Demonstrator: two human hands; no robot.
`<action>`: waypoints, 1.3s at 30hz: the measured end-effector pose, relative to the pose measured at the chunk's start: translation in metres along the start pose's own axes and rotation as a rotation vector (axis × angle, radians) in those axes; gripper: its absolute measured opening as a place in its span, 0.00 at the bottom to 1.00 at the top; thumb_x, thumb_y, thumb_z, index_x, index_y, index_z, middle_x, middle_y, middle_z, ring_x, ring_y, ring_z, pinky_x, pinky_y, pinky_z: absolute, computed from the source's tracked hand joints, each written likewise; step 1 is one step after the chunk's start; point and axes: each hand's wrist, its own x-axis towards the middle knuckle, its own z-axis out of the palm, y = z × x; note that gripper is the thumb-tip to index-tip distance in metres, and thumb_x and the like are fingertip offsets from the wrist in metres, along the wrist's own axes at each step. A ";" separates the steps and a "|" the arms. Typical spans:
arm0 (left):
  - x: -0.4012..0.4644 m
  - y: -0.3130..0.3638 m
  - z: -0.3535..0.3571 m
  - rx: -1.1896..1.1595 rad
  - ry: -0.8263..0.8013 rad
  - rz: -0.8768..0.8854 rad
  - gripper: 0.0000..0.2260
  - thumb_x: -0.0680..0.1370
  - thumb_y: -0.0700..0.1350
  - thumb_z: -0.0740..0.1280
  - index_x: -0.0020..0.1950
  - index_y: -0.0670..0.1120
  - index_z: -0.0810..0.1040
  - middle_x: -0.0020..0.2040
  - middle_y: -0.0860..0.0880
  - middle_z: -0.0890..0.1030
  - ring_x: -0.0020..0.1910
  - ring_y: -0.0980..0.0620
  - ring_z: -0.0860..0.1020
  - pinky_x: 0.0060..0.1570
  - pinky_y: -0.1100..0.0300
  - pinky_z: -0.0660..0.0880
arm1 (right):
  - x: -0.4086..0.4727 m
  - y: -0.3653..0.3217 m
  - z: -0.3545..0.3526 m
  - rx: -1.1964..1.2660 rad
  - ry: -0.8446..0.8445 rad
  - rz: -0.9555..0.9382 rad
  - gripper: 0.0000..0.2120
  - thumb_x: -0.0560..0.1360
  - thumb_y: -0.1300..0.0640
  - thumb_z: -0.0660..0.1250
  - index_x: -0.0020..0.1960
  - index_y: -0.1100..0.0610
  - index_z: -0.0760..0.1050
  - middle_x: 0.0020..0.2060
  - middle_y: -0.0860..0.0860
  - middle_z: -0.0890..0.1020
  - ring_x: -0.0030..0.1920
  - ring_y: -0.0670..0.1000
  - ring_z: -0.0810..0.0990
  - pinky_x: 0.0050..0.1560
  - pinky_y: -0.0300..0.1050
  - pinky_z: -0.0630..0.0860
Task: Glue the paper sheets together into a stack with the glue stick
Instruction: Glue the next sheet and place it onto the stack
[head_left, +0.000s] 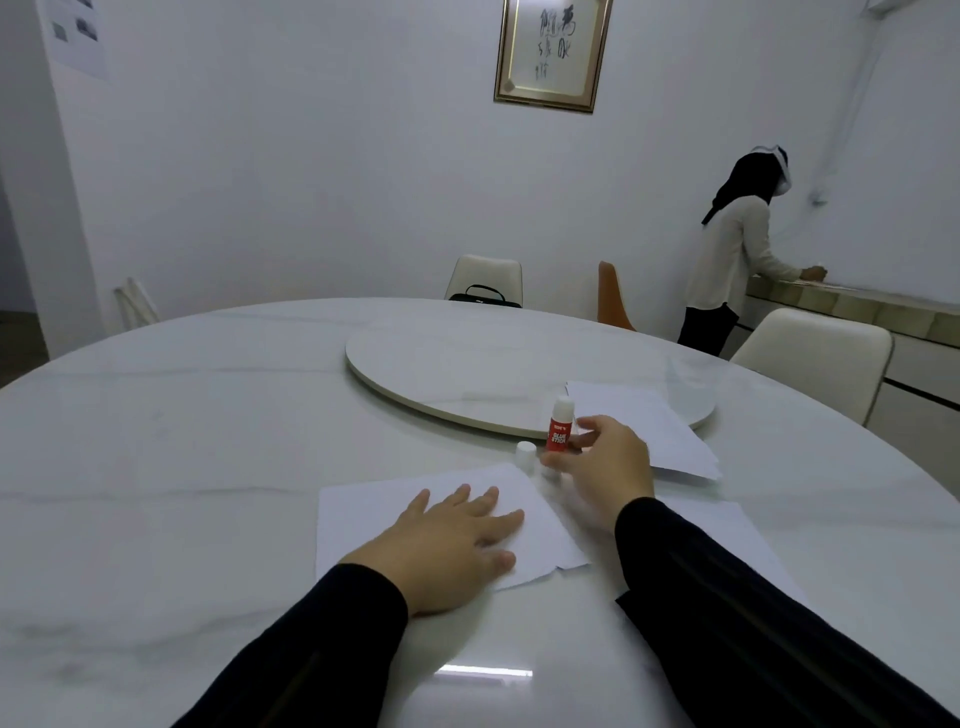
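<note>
We face plain white walls (291, 171). A gold-framed sheet of brush writing (551, 52) hangs high on the far wall, and printed pages (78, 36) are stuck up at the left. The round white marble surface (156, 467) fills the foreground, with a round turntable (467, 364) at its middle and a patch of reflected light near its front edge. Behind it stand a cream chair (485, 273) with a black bag (485, 297) on it, an orange chair (612, 296), and another cream chair (815, 353) at the right. A person in a pale top (732, 254) leans on a long counter (852, 306) along the right wall.
</note>
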 end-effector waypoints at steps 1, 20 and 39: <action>-0.001 0.000 -0.001 -0.018 -0.005 0.018 0.22 0.80 0.55 0.51 0.75 0.62 0.52 0.78 0.56 0.46 0.77 0.55 0.42 0.74 0.49 0.37 | 0.000 -0.003 -0.011 0.026 0.035 0.014 0.24 0.65 0.52 0.78 0.58 0.55 0.75 0.44 0.47 0.79 0.45 0.48 0.78 0.45 0.40 0.71; -0.020 0.006 -0.004 -0.654 0.611 -0.029 0.10 0.78 0.44 0.61 0.58 0.54 0.76 0.60 0.56 0.76 0.58 0.59 0.72 0.59 0.65 0.65 | -0.073 0.038 -0.194 -0.547 -0.337 -0.073 0.12 0.55 0.53 0.79 0.36 0.44 0.82 0.33 0.48 0.84 0.37 0.47 0.81 0.36 0.41 0.76; -0.060 -0.004 -0.109 -1.093 0.151 -0.166 0.06 0.73 0.39 0.70 0.49 0.43 0.82 0.44 0.45 0.85 0.41 0.49 0.83 0.49 0.55 0.78 | -0.066 -0.141 -0.152 -0.519 -0.813 -0.627 0.42 0.53 0.56 0.83 0.58 0.28 0.71 0.67 0.22 0.60 0.64 0.26 0.65 0.60 0.30 0.67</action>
